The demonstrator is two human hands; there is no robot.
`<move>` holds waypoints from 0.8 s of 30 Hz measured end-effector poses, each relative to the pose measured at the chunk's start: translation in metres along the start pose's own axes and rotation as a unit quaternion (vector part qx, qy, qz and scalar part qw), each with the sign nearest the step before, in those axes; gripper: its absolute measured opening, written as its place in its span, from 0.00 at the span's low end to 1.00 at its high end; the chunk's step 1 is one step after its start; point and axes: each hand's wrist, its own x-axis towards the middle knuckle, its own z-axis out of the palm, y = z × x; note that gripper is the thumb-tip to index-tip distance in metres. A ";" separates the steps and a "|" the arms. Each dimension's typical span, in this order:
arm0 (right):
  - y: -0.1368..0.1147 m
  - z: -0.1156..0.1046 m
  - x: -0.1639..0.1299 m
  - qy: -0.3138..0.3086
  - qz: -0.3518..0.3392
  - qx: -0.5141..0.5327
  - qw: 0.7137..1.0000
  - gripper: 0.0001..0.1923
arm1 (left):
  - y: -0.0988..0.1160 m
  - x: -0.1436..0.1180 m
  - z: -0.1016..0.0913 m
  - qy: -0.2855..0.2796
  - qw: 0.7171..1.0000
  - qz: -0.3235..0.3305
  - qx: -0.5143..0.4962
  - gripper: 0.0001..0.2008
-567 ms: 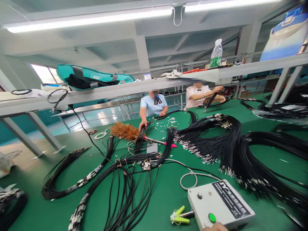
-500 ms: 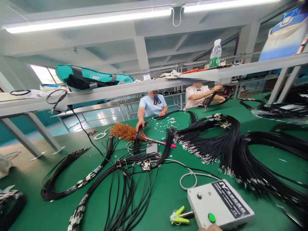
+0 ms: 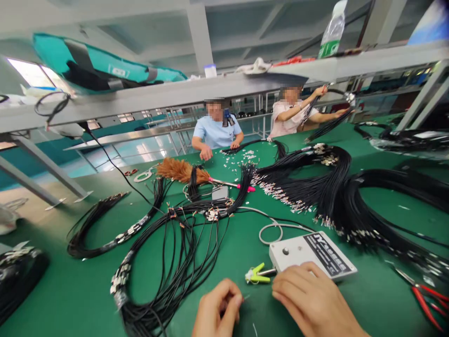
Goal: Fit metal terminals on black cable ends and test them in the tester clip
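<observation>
Now | left hand (image 3: 217, 306) pinching something unclear | right hand (image 3: 312, 299) flat, open, touching white box (image 3: 312, 255)

Bare green table (image 3: 242, 252) strip between black wire loop (image 3: 168, 271) and white control box (image 3: 312, 255): passable. Yellow-green clip (image 3: 257, 274) just ahead of right hand (image 3: 312, 304). Red pliers (image 3: 428, 299) near right edge. Large cable bundles (image 3: 336, 196) block far right.

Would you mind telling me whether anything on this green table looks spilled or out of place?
Yes: small pale metal terminals lie scattered loose across the green table in front of the person in the light blue shirt, and a brown feather duster lies among the black wire bundles.
</observation>
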 end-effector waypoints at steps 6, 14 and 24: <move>-0.007 0.003 0.009 -0.022 0.022 0.028 0.999 0.14 | 0.017 0.003 -0.001 -0.028 0.998 -0.036 -0.047 0.19; -0.015 0.013 0.017 -0.084 0.045 0.067 0.993 0.10 | 0.023 0.005 -0.001 -0.063 0.981 -0.100 -0.157 0.16; -0.034 0.010 0.018 -0.070 0.137 0.172 0.973 0.07 | 0.023 -0.014 0.008 -0.082 0.970 -0.074 -0.216 0.20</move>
